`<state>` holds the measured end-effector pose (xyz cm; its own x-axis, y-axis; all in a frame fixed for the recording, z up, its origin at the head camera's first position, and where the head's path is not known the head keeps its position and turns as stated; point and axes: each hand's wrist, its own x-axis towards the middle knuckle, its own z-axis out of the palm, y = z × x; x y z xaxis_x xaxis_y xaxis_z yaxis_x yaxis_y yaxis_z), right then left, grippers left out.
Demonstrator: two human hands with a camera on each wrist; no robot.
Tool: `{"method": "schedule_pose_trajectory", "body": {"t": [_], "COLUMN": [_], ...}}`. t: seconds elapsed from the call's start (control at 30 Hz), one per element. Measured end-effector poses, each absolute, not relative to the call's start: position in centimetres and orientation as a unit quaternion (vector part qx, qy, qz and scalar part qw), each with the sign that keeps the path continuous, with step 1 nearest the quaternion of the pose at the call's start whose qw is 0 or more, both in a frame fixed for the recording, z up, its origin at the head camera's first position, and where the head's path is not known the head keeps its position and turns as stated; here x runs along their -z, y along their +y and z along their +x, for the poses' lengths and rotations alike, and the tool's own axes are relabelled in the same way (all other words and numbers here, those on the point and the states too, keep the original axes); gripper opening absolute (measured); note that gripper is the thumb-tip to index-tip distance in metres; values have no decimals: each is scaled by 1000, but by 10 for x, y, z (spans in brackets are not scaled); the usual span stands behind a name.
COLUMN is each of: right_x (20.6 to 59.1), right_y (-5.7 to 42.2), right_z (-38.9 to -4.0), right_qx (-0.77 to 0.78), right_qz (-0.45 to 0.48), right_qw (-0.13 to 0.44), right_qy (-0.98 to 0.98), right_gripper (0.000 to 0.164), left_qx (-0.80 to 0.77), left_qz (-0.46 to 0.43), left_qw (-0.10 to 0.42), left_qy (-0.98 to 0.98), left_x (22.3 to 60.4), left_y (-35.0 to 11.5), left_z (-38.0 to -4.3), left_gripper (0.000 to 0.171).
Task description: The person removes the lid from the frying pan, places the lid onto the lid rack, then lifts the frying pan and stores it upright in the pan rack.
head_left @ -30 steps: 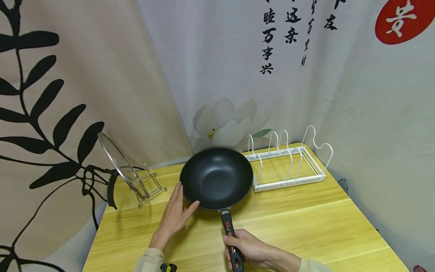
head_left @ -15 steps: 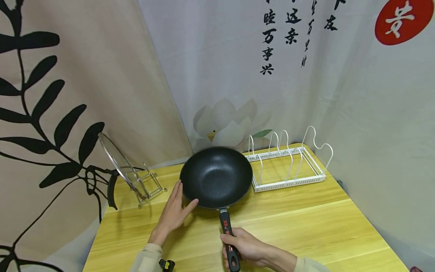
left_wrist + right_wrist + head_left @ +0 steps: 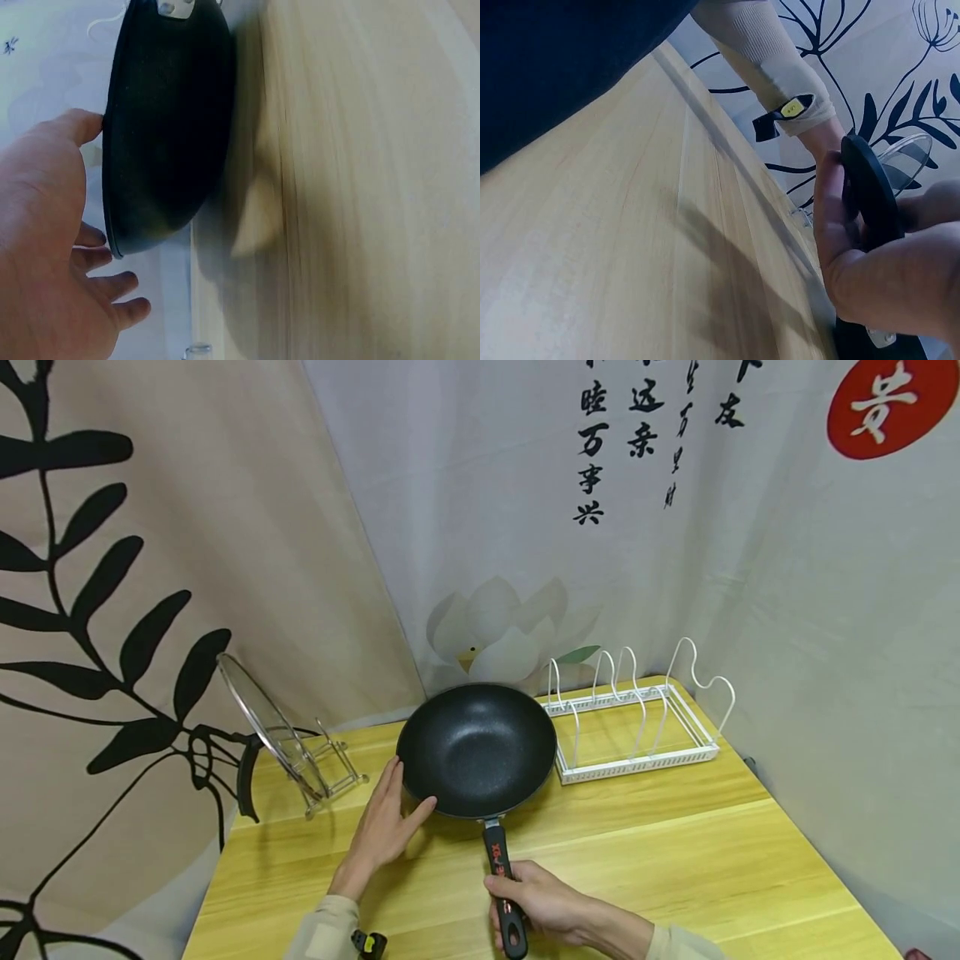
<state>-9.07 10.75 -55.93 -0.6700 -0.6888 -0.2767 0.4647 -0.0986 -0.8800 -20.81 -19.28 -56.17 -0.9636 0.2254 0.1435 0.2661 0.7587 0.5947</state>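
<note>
A black wok [image 3: 480, 747] with a long black handle [image 3: 497, 852] is in the middle of the head view. My right hand [image 3: 540, 902] grips the handle near its end, thumb on top. In the right wrist view, the fingers of the right hand [image 3: 900, 277] wrap around that handle [image 3: 874, 191]. My left hand [image 3: 378, 831] touches the wok's left rim with extended fingers, its thumb spread towards the front rim. From the left wrist view, the wok's rounded outside [image 3: 165, 127] stands close over the table, with the left hand's thumb [image 3: 82, 126] at the rim.
To the right of the wok, a white wire rack [image 3: 637, 768] with upright loops stands on the wooden table [image 3: 675, 860]. A glass lid [image 3: 258, 702] leans in a small metal stand [image 3: 341, 760] at the left. A printed curtain [image 3: 480, 510] hangs behind the table.
The wok's handle and my right hand have shifted slightly left and away from me. My left hand stays at the rim; the rack and the lid are unmoved.
</note>
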Motion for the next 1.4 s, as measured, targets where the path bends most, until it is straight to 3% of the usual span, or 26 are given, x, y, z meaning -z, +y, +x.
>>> {"method": "schedule_pose_trajectory", "body": {"t": [0.6,1.07,1.4], "right_x": [563,572,577], "right_y": [121,123,119], "right_z": [-105,-129,-141], "right_qx": [741,752,758], "right_qz": [-58,-64,-62], "right_qw": [337,304,312], "right_qy": [578,581,570], "right_gripper": [59,45,48], "left_qx": [382,392,387], "left_qz": [-151,-203,-248], "left_qw": [90,107,106], "left_qy": [-907,-891,-882], "left_x": [536,524,523], "left_y": [-168,-148,-141], "left_z": [-159,-130,-116], "left_gripper": [81,71,62]}}
